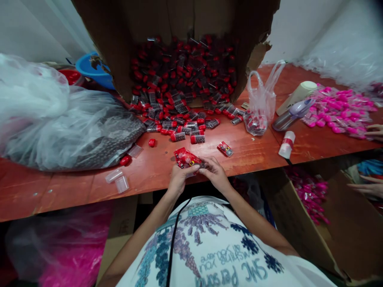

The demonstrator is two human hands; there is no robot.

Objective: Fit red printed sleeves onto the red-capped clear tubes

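Near the table's front edge, my left hand point(178, 178) is closed on some red printed wrappers point(184, 157), thumb on top. My right hand point(216, 173) meets it from the right, its thumb and fingers pinched at the wrappers' right end. A small dark piece shows by the right fingertips, too hidden to make out. To the right lies a small red printed packet point(225, 149). Beyond my hands are several clear tubes with red caps point(197, 138), filled with dark beads. A loose red cap point(152, 142) sits to the left.
A big cardboard box point(103, 44) on its side spills capped tubes. At left are a bag of dark beads point(89, 135) and empty clear tubes point(122, 184). A plastic bag point(263, 99), bottle point(291, 114) and pink pieces point(341, 109) stand right, by another person's hand point(375, 132).
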